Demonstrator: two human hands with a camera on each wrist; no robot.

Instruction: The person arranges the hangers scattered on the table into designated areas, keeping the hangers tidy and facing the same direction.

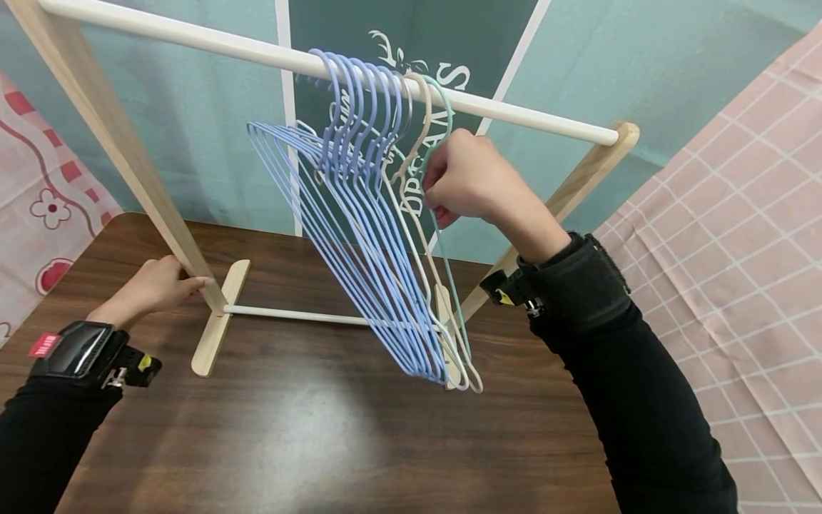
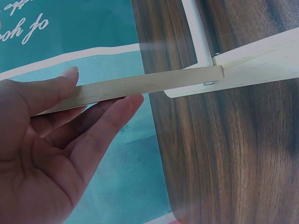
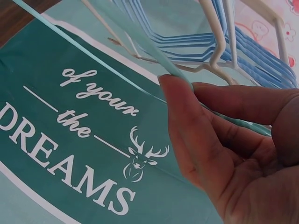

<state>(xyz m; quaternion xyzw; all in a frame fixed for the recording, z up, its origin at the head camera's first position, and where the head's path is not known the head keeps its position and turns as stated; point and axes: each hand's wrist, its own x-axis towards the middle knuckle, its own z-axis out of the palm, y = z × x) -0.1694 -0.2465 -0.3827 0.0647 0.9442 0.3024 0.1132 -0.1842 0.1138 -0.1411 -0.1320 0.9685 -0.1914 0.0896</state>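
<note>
My right hand [image 1: 472,175] pinches a mint-green hanger [image 3: 159,58] between thumb and fingers, just below its hook. That hook is over the white top rail [image 1: 526,114] of a wooden rack, at the right end of the hanger row. Beside it hang a beige hanger [image 1: 427,114], a white hanger and several blue hangers [image 1: 385,285] packed close together. Low on the rack's left wooden post [image 1: 128,157], my left hand [image 1: 150,285] grips with the thumb on one side and fingers on the other, as the left wrist view shows.
The rack stands on a dark wooden table [image 1: 257,442]. A white lower bar [image 1: 295,314] joins its left foot [image 1: 221,318] to the right side. Behind hangs a teal curtain [image 1: 205,143] with white lettering; pink patterned cloth [image 1: 758,285] lies to the right.
</note>
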